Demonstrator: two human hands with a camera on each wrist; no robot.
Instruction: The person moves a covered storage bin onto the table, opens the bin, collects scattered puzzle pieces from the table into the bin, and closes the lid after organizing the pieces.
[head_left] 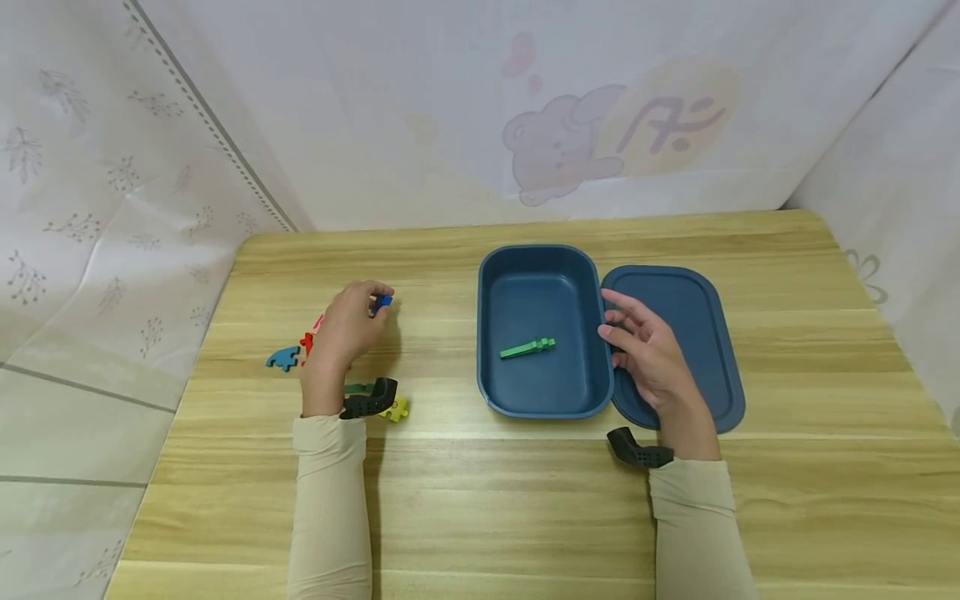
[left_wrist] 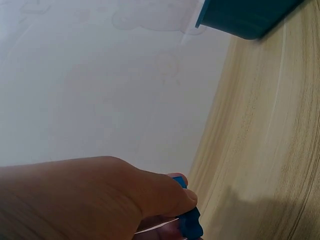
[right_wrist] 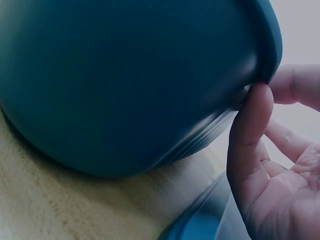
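Left hand [head_left: 345, 327] pinches the blue piece [head_left: 383, 302], left of frame centre, likely because it's small; right hand [head_left: 649, 348], fingers loose, touches box [head_left: 538, 307] at right rim, probably steadying it.

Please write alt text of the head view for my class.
A person's left hand pinches a small blue piece above a wood-grained table, while the right hand touches the side of a dark blue box containing a green piece. A matching lid lies beside the box; puzzle pieces lie near the left hand.
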